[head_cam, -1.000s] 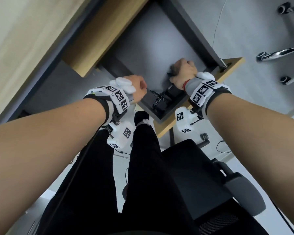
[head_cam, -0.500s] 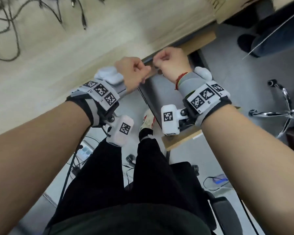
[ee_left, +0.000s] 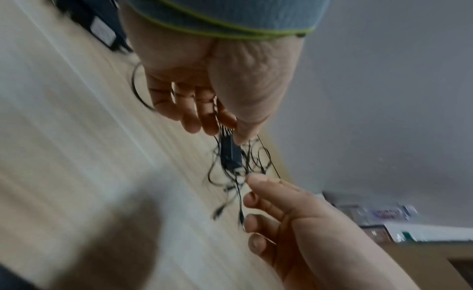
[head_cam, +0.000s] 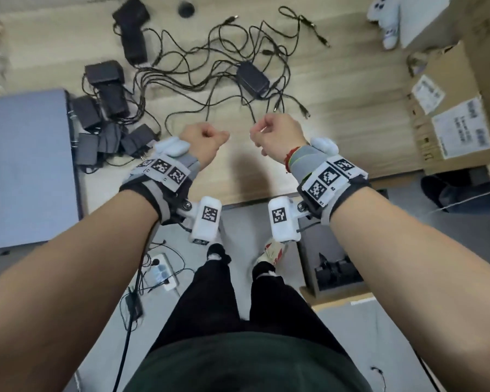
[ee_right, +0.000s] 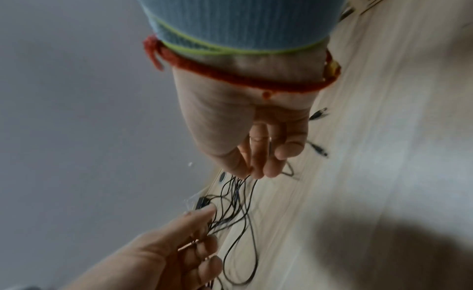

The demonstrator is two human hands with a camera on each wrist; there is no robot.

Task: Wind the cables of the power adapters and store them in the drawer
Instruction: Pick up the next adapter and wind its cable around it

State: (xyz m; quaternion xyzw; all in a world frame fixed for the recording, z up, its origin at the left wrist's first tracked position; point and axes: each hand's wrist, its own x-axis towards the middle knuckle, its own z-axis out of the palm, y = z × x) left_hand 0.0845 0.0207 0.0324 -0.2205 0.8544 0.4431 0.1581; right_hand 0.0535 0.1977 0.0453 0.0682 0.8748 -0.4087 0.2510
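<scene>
Nearest of all, the open drawer [head_cam: 334,267] is seen low beside the right forearm, with dark wound adapters [head_cam: 335,271] lying in it. Above the near edge of the wooden surface [head_cam: 238,171], both hands are held up side by side. The left hand [head_cam: 203,140] is loosely curled with nothing gripped in it; in the left wrist view its fingers [ee_left: 179,110] are seen hanging relaxed over the wood. The right hand [head_cam: 276,134] is curled too, and its fingers [ee_right: 258,162] seem to pinch a thin black cable [ee_right: 238,209] (blur leaves the contact unsure). Just beyond the hands, a tangle of loose cables [head_cam: 210,72] is spread out around one adapter [head_cam: 252,77]. A cluster of black adapters [head_cam: 105,117] is piled at far left, beside a grey laptop [head_cam: 26,165]. Cardboard boxes [head_cam: 464,108] are stacked at right.
</scene>
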